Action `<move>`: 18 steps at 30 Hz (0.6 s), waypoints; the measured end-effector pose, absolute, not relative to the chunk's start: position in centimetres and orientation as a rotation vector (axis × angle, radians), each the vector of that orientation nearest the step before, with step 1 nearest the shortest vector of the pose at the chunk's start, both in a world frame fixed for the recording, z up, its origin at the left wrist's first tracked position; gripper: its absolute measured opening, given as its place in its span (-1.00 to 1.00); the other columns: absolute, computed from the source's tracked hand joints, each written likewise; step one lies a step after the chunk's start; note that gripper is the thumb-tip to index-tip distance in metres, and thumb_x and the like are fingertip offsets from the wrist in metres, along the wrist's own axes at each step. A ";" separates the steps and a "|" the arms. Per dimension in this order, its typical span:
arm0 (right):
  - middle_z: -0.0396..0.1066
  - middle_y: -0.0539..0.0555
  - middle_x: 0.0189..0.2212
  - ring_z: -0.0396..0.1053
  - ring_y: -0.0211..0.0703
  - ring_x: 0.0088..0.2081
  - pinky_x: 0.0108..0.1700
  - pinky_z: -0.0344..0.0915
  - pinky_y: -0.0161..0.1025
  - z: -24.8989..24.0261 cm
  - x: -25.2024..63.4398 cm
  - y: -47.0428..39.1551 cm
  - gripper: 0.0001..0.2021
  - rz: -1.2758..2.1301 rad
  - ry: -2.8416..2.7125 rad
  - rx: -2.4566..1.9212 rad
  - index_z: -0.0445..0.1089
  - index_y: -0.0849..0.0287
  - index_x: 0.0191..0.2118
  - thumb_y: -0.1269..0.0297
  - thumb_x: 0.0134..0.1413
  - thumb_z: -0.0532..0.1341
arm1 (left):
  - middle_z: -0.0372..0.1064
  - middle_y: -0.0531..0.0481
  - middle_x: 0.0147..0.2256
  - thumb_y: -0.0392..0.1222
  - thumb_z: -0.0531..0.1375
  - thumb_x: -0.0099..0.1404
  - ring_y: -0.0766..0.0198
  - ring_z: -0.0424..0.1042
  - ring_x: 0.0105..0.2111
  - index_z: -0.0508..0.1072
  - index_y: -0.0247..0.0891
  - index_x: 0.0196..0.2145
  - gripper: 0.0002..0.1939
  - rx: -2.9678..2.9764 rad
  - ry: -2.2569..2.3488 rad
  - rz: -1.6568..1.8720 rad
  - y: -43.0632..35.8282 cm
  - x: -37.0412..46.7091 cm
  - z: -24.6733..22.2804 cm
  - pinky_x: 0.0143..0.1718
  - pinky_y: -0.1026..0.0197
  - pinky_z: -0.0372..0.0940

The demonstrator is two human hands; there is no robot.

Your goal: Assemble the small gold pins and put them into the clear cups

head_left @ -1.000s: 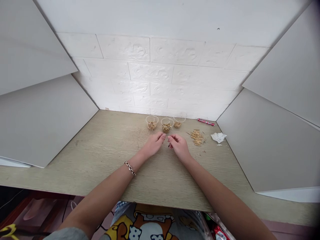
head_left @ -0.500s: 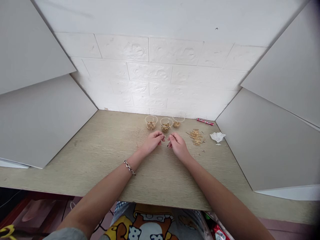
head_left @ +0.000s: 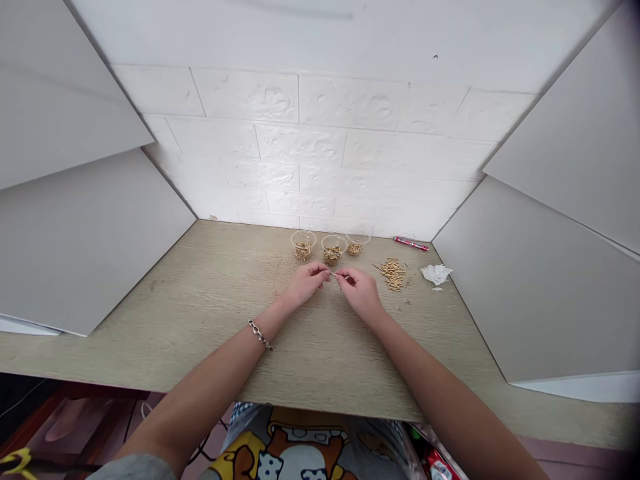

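My left hand and my right hand meet fingertip to fingertip over the table, just in front of the cups. Both pinch at a small, thin gold-coloured piece that lies between them; its exact kind is too small to make out. Behind my hands stand three clear plastic cups: a left cup, a middle cup and a right cup, each with small gold-coloured pieces in it. To the right of my right hand lies a loose pile of slim gold-coloured rods.
A crumpled white tissue lies at the right, with a red tube-like packet behind it near the wall. Small white bits lie in front of the rods. Brown crumbs dot the table left of the cups. Grey panels flank both sides.
My right fingertips have moved left and come together with my left ones at the small piece. The gap between the hands has closed.
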State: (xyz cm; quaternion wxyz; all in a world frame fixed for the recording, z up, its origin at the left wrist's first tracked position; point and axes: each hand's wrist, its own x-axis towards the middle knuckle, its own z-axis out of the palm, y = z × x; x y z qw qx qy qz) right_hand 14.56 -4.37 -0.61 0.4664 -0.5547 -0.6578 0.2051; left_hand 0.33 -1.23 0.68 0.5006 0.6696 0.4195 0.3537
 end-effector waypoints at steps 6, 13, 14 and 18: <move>0.39 0.04 -0.49 0.26 -0.24 -0.48 -0.42 0.18 -0.31 -0.6 14.5 -4.4 -0.80 0.499 -1.599 -1.381 0.39 0.18 -0.41 0.26 -0.08 0.05 | 0.30 0.05 -0.51 -0.11 0.07 0.07 0.45 0.19 -0.58 0.37 -0.33 -0.45 -0.78 1.616 1.026 0.853 -0.9 0.2 0.1 -0.50 0.35 0.18; 0.39 0.05 -0.48 0.26 -0.23 -0.48 -0.40 0.18 -0.30 -0.5 14.6 -4.5 -0.80 0.454 -1.605 -1.364 0.40 0.18 -0.41 0.28 -0.07 0.05 | 0.33 0.03 -0.48 -0.11 0.07 0.06 0.45 0.21 -0.58 0.39 -0.34 -0.44 -0.77 1.632 1.036 0.840 -0.8 0.2 0.0 -0.50 0.34 0.18; 0.39 0.05 -0.48 0.26 -0.23 -0.47 -0.40 0.18 -0.30 -0.5 14.6 -4.5 -0.80 0.440 -1.614 -1.363 0.40 0.17 -0.42 0.28 -0.07 0.05 | 0.33 0.02 -0.48 -0.11 0.07 0.06 0.44 0.22 -0.58 0.39 -0.33 -0.44 -0.77 1.643 1.045 0.836 -0.9 0.2 0.0 -0.50 0.34 0.19; 0.38 0.04 -0.47 0.26 -0.24 -0.46 -0.39 0.17 -0.30 -0.6 14.6 -4.5 -0.81 0.397 -1.654 -1.343 0.39 0.17 -0.43 0.28 -0.06 0.05 | 0.34 0.03 -0.47 -0.11 0.04 0.09 0.41 0.24 -0.56 0.40 -0.32 -0.42 -0.76 1.737 1.083 0.830 -0.9 0.2 -0.1 -0.49 0.32 0.20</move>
